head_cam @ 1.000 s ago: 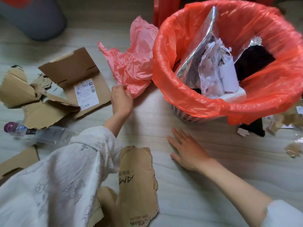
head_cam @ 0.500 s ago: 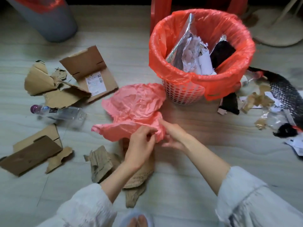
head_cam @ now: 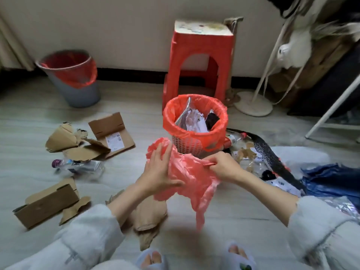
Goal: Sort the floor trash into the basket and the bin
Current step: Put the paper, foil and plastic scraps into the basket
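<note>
A crumpled pink plastic bag [head_cam: 191,178] hangs in the air in front of me, held by both hands. My left hand [head_cam: 158,172] grips its left side with fingers spread over it. My right hand [head_cam: 224,166] pinches its upper right edge. Just behind the bag stands the white mesh basket [head_cam: 186,144] lined with a red bag and holding foil, paper and something black. The grey bin [head_cam: 78,92] with a red liner stands far left by the wall.
Torn cardboard pieces [head_cam: 109,133] and a clear plastic bottle [head_cam: 81,166] lie on the floor to the left. Brown paper [head_cam: 150,217] lies under my arms. Black netting [head_cam: 272,154], scraps and blue fabric [head_cam: 331,180] lie right. A red stool [head_cam: 200,61] stands behind the basket.
The pink bag has been lifted off the floor and my hands have moved apart on it. My view has tilted up, so the wall, stool and bin now show.
</note>
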A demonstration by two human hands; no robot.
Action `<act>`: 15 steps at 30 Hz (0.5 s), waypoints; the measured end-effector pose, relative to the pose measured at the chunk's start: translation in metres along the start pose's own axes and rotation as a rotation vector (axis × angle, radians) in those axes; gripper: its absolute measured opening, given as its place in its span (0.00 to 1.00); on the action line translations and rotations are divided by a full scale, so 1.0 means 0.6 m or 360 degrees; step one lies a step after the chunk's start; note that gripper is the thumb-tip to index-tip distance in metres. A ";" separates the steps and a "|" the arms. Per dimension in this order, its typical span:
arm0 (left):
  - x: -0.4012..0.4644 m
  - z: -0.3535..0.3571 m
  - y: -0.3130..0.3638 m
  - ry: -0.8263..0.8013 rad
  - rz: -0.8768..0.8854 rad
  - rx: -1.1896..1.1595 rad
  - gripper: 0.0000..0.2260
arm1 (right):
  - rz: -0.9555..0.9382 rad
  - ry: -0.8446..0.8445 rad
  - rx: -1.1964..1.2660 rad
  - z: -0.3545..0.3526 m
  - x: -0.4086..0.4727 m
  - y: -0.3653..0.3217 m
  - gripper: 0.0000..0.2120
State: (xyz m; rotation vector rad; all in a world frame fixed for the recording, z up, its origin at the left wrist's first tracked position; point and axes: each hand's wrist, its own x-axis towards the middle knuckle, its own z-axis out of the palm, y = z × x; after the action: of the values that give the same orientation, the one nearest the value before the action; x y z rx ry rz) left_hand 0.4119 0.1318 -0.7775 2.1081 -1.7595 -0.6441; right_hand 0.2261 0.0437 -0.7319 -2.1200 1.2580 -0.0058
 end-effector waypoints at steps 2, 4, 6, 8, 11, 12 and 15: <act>-0.005 -0.013 0.031 -0.0173 0.0127 -0.0081 0.58 | -0.0162 0.0128 -0.0115 -0.032 -0.033 -0.011 0.19; -0.012 -0.029 0.066 -0.0257 0.0219 -0.0166 0.59 | -0.0313 0.0249 -0.0009 -0.054 -0.062 -0.023 0.18; -0.017 -0.049 0.101 -0.0255 0.0320 -0.0344 0.52 | -0.0465 0.0327 0.0183 -0.064 -0.082 -0.042 0.15; -0.023 -0.064 0.130 -0.0169 0.0333 -0.0508 0.36 | -0.0577 0.0460 0.0137 -0.069 -0.097 -0.054 0.14; -0.035 -0.076 0.145 0.0050 0.0222 -0.0397 0.24 | -0.0602 0.0663 -0.0254 -0.074 -0.118 -0.051 0.15; -0.036 -0.080 0.147 0.0142 0.0182 -0.0346 0.23 | -0.0628 0.0774 -0.0441 -0.074 -0.125 -0.047 0.16; -0.041 -0.096 0.171 0.0443 0.0092 -0.0447 0.18 | -0.0848 0.1151 -0.0864 -0.071 -0.152 -0.042 0.20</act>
State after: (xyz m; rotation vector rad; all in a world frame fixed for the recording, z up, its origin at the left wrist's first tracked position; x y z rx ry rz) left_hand 0.3528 0.1340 -0.6728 1.8489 -1.4785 -0.5184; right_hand 0.1830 0.1005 -0.6562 -3.0338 1.0854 -0.8055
